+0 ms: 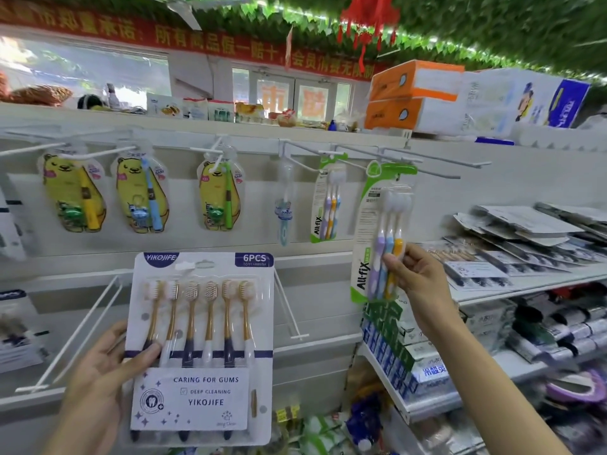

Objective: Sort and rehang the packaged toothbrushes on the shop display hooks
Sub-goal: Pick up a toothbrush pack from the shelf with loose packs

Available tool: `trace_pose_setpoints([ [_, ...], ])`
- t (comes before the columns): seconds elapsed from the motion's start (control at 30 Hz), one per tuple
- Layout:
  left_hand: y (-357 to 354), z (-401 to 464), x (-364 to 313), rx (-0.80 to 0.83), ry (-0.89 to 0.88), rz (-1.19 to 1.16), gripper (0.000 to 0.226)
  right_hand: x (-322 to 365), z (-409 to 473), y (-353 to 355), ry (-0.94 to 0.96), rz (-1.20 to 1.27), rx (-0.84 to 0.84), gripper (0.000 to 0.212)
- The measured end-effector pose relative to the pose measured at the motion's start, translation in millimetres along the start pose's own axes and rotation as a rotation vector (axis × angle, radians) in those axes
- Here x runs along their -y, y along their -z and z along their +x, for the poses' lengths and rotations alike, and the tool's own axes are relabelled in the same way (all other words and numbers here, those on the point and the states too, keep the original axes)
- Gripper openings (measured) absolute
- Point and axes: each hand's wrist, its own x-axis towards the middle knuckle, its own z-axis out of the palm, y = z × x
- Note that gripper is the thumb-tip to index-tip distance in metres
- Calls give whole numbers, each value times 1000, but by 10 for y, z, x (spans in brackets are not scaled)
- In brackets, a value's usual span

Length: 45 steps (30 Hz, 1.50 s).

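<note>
1. Right hand (415,284) pinches the lower part of the green-edged All-fix three-brush card (381,231); its green top sits at a white wire hook (423,165) on the upper rail, right of centre.
2. Cannot tell whether the hang hole is threaded yet.
3. Left hand (108,372) grips the white six-brush Yikojife blister pack (200,346), near left, thumb across its front.
4. Step in hand: hanging the All-fix card. Next, probably: seat it, release, then find a free hook for the six-pack.

A red banner (184,39) with yellow characters runs along the top of the far wall, above glass doors (292,96). Green leaf garlands (460,24) and a red hanging ornament (368,18) cover the ceiling. Orange and white cartons (414,96) sit stacked on the top shelf, beside a blue box (568,103). Lower right, toothpaste boxes (394,349) stand in a row on a shelf.
</note>
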Motion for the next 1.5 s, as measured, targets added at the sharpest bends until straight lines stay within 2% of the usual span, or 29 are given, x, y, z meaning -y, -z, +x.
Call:
trace_pose_setpoints([
  [0.13, 31, 53, 11, -12, 10, -25, 62, -54, 88, -73, 4, -16, 14, 19],
  [0.37, 27, 106, 10, -24, 27, -33, 49, -135, 372, -171, -41, 5, 10, 21],
  [0.57, 34, 106, -13, -53, 9, -56, 46, -254, 907, -359, -77, -33, 31, 11],
  [0.83, 94, 37, -113, -114, -82, -19, 53, -565, 1563, -583, -128, -73, 75, 16],
  [1.03, 222, -23, -124, -141, -91, 7, 54, -755, 1824, -725, -167, -48, 91, 12],
  [1.2, 269, -35, -88, -170, -91, 2, 53, -831, 1839, -817, -167, -40, 24, 13],
  [1.37, 349, -29, -81, -184, -61, -22, 51, -818, 1711, -868, -164, -149, -105, 23],
  [1.5, 420, -52, -104, -135, -39, -1, 64, -771, 1579, -854, -232, -211, -237, 63],
])
